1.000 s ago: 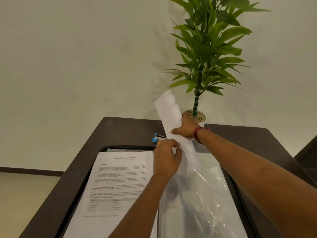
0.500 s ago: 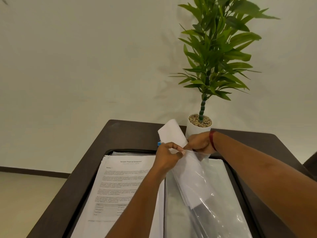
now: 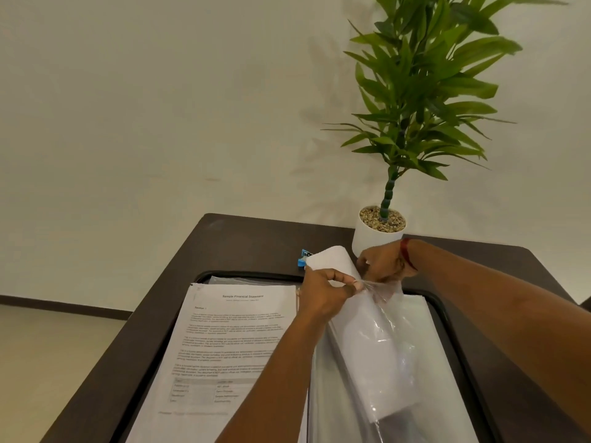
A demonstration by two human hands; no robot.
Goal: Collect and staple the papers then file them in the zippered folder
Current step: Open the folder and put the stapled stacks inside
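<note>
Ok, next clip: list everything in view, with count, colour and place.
table: one, dark brown, under everything
zippered folder: one, black rim, open on table
printed stack: one, white, folder's left half
plastic sleeve: at least one, clear, folder's right half
curled papers: one bundle, white, partly inside sleeve
stapler: one, blue, behind the papers, mostly hidden
potted plant: one, green, white pot, table's far edge
wristband: one, red, right wrist
left hand: pinches sleeve's mouth
right hand: grips sleeve's mouth
</note>
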